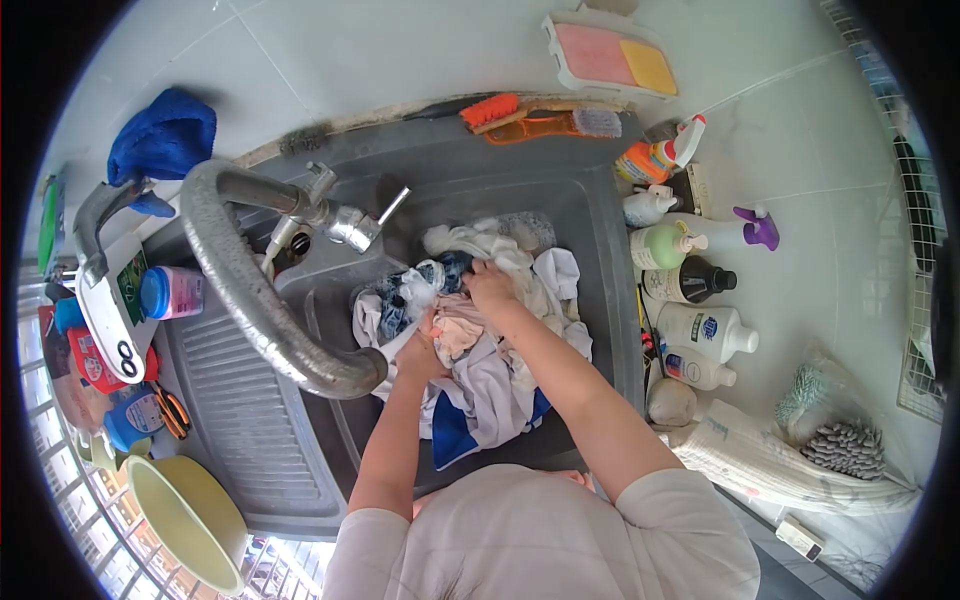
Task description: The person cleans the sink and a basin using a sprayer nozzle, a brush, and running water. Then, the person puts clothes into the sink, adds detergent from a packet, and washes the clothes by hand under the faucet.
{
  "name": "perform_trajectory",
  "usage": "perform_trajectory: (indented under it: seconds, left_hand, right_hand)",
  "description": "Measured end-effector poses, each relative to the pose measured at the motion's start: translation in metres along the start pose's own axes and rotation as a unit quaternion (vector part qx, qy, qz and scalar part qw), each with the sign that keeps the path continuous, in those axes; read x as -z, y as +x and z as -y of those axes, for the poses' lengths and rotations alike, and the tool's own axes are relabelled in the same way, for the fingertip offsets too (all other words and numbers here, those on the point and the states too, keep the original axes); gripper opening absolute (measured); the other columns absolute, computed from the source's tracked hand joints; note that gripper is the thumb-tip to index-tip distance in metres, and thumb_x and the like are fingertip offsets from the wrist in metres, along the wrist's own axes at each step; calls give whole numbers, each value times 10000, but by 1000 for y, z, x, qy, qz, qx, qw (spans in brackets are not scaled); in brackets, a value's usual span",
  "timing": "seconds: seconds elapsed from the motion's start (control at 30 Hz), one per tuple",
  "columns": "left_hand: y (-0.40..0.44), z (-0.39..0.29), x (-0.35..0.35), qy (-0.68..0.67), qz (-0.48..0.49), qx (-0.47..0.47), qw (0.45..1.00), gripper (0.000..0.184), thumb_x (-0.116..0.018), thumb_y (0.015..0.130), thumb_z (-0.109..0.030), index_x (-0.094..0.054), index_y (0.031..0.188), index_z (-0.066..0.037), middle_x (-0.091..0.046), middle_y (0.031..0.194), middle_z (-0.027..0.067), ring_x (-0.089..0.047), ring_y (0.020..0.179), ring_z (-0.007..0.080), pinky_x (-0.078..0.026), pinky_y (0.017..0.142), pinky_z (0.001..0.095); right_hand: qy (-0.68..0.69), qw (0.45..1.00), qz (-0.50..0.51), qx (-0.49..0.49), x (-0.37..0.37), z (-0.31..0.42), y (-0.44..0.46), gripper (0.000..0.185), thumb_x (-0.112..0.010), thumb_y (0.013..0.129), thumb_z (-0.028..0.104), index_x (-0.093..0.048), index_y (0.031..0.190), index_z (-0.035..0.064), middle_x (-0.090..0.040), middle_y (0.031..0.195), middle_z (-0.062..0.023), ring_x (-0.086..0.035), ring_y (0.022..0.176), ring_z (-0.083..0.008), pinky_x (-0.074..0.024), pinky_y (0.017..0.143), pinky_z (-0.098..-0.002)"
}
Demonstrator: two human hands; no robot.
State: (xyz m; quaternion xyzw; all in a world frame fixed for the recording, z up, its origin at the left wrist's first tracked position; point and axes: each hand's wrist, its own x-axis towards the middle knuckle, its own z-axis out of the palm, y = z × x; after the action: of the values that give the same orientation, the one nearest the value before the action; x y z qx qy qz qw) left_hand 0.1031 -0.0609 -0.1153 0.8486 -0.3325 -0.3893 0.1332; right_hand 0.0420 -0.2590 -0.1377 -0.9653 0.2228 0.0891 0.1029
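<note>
A heap of wet laundry (pixel 500 385), mostly white, lies in the grey sink (pixel 620 300). In its middle a pale pink cloth (pixel 458 325) is bunched between my hands. My left hand (pixel 424 348) is closed on the cloth's left side, its fingertips partly hidden, beside the water running from the tap (pixel 350 372). My right hand (pixel 490 288) grips the cloth's upper edge with bent fingers, close to a dark blue patterned garment (pixel 455 268). A white piece with a blue panel (pixel 455 435) lies at the near side of the heap.
The curved metal tap arches over the sink's left part, near my left forearm. Several bottles (pixel 705 330) line the right edge. Scrub brushes (pixel 550 125) lie on the back ledge. A ribbed drainboard (pixel 245 400), a pink jar (pixel 180 292) and a yellow basin (pixel 190 510) are at left.
</note>
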Motion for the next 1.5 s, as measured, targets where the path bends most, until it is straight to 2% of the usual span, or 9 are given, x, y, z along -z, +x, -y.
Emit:
perform_trajectory:
  seconds: [0.3,0.37,0.63,0.8,0.97,1.03,1.1,1.3,1.5]
  left_hand:
    - [-17,-8,25,-10,57,2,998,1084,-872,511,-306,-306,1428,-191,-585,1174,225,-608,1069,371,-493,890,424]
    - [-20,-5,33,-156,-7,-79,985,1004,-856,547,-246,-366,1408,-86,-633,1132,211,-625,1062,316,-482,902,391]
    - [-35,-64,88,-530,0,-106,842,340,-618,925,-234,-524,1191,-45,-635,811,72,-646,653,169,-532,556,352]
    - [-44,-91,122,-678,-11,-152,720,418,-499,964,-428,-503,1156,-57,-632,794,132,-607,578,244,-514,484,376]
    - [-52,-109,153,-703,4,-128,699,364,-516,965,-392,-551,1126,-67,-636,844,109,-626,658,220,-520,536,354]
    - [-57,-106,156,-722,-2,-125,681,277,-501,981,-277,-591,1134,-65,-640,1003,51,-602,938,169,-471,840,304]
    - [-62,-100,159,-732,6,-133,668,260,-522,973,-233,-586,1159,-62,-641,1008,47,-603,945,162,-478,835,303]
    - [-87,-111,170,-734,-45,-149,661,426,-549,849,48,-396,1232,-59,-640,947,151,-665,859,286,-554,747,407]
    - [-97,-100,176,-725,-52,-131,675,671,-439,684,163,-316,1310,-46,-607,998,247,-656,859,371,-575,695,479]
  right_hand:
    - [222,962,-154,-48,85,-5,-97,54,-620,818,148,-615,849,104,-596,839,-91,-609,814,-294,-481,670,-406]
    - [275,941,-185,-75,113,-9,-117,72,-642,813,143,-612,846,87,-591,806,-99,-600,807,-305,-468,659,-413]
    - [350,897,-271,20,200,36,-151,64,-653,815,48,-607,847,17,-566,771,-105,-575,724,-269,-451,641,-337]
    - [402,863,-307,15,244,45,-147,82,-661,819,27,-602,871,5,-552,755,-83,-557,693,-208,-429,630,-292]
    - [457,817,-351,24,275,57,-153,64,-635,858,-5,-604,914,-15,-567,837,-60,-577,774,-122,-465,698,-235]
    - [486,786,-382,2,289,60,-155,68,-642,859,21,-601,900,-13,-565,811,-62,-587,768,-134,-477,681,-248]
    - [538,708,-456,13,297,56,-157,71,-623,883,22,-594,933,-21,-563,858,-44,-582,807,-94,-497,718,-233]
    - [475,785,-397,9,301,39,-149,79,-593,926,37,-583,992,-7,-591,893,-9,-570,824,-69,-471,743,-217]
    - [542,689,-480,34,308,55,-161,93,-587,935,60,-570,1001,-3,-619,899,-30,-587,818,-81,-496,769,-236]
